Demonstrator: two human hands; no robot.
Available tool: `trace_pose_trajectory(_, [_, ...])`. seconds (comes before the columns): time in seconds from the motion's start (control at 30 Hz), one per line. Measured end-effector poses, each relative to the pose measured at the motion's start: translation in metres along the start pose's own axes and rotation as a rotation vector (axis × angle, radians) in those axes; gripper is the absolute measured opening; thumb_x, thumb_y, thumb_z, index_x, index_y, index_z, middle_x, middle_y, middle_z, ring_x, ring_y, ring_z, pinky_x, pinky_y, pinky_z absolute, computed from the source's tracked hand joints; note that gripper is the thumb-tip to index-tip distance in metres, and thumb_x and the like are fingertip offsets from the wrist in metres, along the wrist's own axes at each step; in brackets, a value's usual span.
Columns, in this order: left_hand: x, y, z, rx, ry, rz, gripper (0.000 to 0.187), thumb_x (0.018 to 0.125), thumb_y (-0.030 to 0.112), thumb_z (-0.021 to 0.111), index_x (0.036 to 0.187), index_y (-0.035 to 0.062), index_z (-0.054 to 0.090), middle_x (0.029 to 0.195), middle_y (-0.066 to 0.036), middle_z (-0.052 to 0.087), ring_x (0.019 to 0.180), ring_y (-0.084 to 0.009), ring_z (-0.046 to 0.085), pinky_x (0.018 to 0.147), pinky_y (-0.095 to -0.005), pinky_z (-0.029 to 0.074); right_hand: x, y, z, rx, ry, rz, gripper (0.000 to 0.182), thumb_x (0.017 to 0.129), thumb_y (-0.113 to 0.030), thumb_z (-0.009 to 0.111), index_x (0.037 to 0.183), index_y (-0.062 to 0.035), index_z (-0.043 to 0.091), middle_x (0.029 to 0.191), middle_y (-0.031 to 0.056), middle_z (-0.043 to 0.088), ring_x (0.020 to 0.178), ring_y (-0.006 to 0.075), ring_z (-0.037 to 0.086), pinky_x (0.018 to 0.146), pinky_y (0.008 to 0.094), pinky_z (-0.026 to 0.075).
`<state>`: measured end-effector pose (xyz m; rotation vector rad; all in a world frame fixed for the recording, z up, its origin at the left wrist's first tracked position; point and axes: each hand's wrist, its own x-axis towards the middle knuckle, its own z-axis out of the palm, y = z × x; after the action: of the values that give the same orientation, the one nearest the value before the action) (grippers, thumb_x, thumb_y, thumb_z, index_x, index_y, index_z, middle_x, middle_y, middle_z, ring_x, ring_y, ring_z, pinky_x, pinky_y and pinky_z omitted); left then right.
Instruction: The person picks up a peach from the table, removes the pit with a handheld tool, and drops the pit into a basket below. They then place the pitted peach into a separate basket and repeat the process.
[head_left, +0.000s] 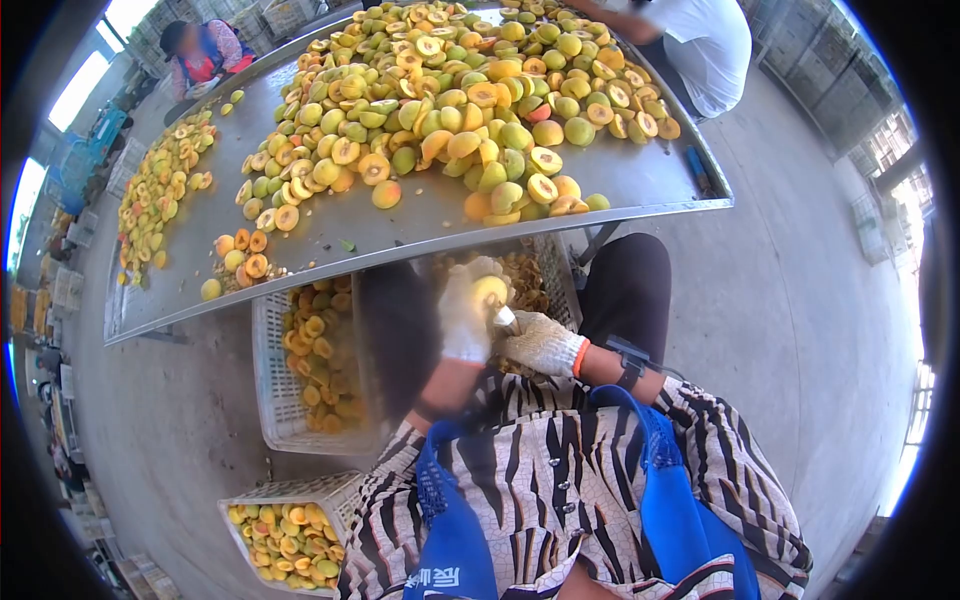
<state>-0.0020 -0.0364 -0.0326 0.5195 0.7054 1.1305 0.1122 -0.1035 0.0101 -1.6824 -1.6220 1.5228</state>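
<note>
Your view is bright and evenly lit by daylight, which comes in through blown-out white openings at the upper left and along the right edge. The metal bench (pixel 640 180) gives a soft, dull sheen with no harsh glare. Under it the shade is deeper, and the crate (pixel 268 385) there sits dimmer. The fisheye lens bends your picture hard: the bench edge curves, and a black ring cuts off the corners. Detail smears towards the rim, while the centre stays fairly sharp, with slight blur on your gloved hands.
</note>
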Motion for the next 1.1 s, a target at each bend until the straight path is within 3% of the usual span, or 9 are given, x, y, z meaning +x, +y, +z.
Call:
trace_pose_trajectory(0.07, [-0.001, 0.006, 0.000, -0.146, 0.022, -0.129, 0.036, 0.099, 0.036, 0.053, 0.101, 0.0013, 0.062, 0.095, -0.010, 0.068, 0.085, -0.0239, 0.066, 0.072, -0.0408, 0.057, 0.009, 0.026, 0.018, 0.020, 0.171, -0.203, 0.021, 0.093, -0.019, 0.051, 0.100, -0.0031, 0.063, 0.089, 0.0119, 0.067, 0.079, 0.0248, 0.065, 0.072, 0.0369, 0.051])
trace_pose_trajectory(0.17, [0.003, 0.001, -0.009, -0.092, 0.110, -0.140, 0.031, 0.098, 0.033, 0.056, 0.099, 0.0022, 0.062, 0.093, -0.011, 0.068, 0.083, -0.0250, 0.067, 0.070, -0.0422, 0.058, 0.004, 0.008, 0.014, 0.207, 0.100, -0.050, 0.025, 0.088, -0.024, 0.058, 0.103, -0.0050, 0.062, 0.074, 0.0078, 0.065, 0.065, 0.0159, 0.060, 0.063, 0.0325, 0.049])
trace_pose_trajectory(0.43, [0.011, 0.015, -0.006, 0.187, -0.028, -0.139, 0.031, 0.098, 0.027, 0.056, 0.090, -0.0025, 0.064, 0.082, -0.015, 0.067, 0.068, -0.0239, 0.066, 0.058, -0.0314, 0.056, 0.008, 0.009, -0.005, 0.082, -0.144, 0.111, 0.039, 0.092, -0.039, 0.054, 0.106, -0.0049, 0.066, 0.083, 0.0093, 0.068, 0.072, 0.0172, 0.063, 0.067, 0.0331, 0.051])
trace_pose_trajectory(0.53, [0.010, 0.019, -0.009, 0.240, -0.134, -0.194, 0.033, 0.099, 0.028, 0.053, 0.091, -0.0025, 0.063, 0.081, -0.017, 0.066, 0.066, -0.0243, 0.065, 0.061, -0.0341, 0.055, 0.008, 0.013, 0.005, -0.070, 0.058, -0.139, 0.041, 0.091, -0.043, 0.055, 0.106, -0.0069, 0.067, 0.083, 0.0096, 0.069, 0.073, 0.0180, 0.065, 0.066, 0.0330, 0.051])
trace_pose_trajectory(0.6, [0.010, 0.022, -0.006, 0.299, -0.139, -0.223, 0.041, 0.101, 0.035, 0.048, 0.094, -0.0021, 0.063, 0.083, -0.016, 0.066, 0.068, -0.0247, 0.065, 0.065, -0.0341, 0.056, 0.010, 0.013, 0.000, 0.009, -0.080, 0.069, 0.041, 0.088, -0.044, 0.059, 0.104, -0.0079, 0.067, 0.084, 0.0087, 0.069, 0.073, 0.0177, 0.064, 0.066, 0.0335, 0.051])
trace_pose_trajectory(0.67, [0.003, 0.023, -0.004, 0.100, -0.094, -0.253, 0.047, 0.101, 0.041, 0.044, 0.097, -0.0021, 0.062, 0.085, -0.017, 0.066, 0.070, -0.0261, 0.066, 0.066, -0.0366, 0.056, 0.010, 0.018, -0.001, 0.162, -0.168, 0.171, 0.041, 0.085, -0.041, 0.064, 0.105, -0.0056, 0.065, 0.083, 0.0066, 0.067, 0.077, 0.0161, 0.061, 0.074, 0.0340, 0.048])
trace_pose_trajectory(0.8, [-0.003, 0.026, 0.016, -0.234, 0.076, -0.218, 0.056, 0.101, 0.049, 0.036, 0.102, -0.0016, 0.060, 0.086, -0.017, 0.066, 0.074, -0.0293, 0.066, 0.070, -0.0424, 0.057, 0.000, 0.004, -0.006, 0.378, -0.152, 0.255, 0.030, 0.085, -0.032, 0.066, 0.098, -0.0060, 0.065, 0.075, 0.0016, 0.064, 0.065, 0.0111, 0.058, 0.061, 0.0287, 0.048])
trace_pose_trajectory(0.97, [-0.001, 0.016, 0.008, 0.038, 0.139, -0.060, 0.021, 0.097, 0.019, 0.059, 0.097, -0.0019, 0.059, 0.081, -0.015, 0.066, 0.063, -0.0253, 0.065, 0.056, -0.0350, 0.056, 0.003, 0.012, 0.006, -0.019, 0.064, -0.167, 0.024, 0.089, -0.027, 0.060, 0.100, -0.0062, 0.064, 0.073, 0.0033, 0.064, 0.064, 0.0115, 0.060, 0.059, 0.0292, 0.049])
trace_pose_trajectory(1.1, [-0.004, 0.020, 0.013, 0.088, 0.067, -0.030, 0.022, 0.097, 0.019, 0.058, 0.097, -0.0027, 0.059, 0.080, -0.015, 0.066, 0.061, -0.0251, 0.065, 0.055, -0.0356, 0.057, -0.003, 0.012, -0.004, 0.266, -0.197, 0.092, 0.038, 0.093, -0.043, 0.054, 0.101, -0.0070, 0.063, 0.077, 0.0078, 0.067, 0.061, 0.0150, 0.064, 0.055, 0.0291, 0.051])
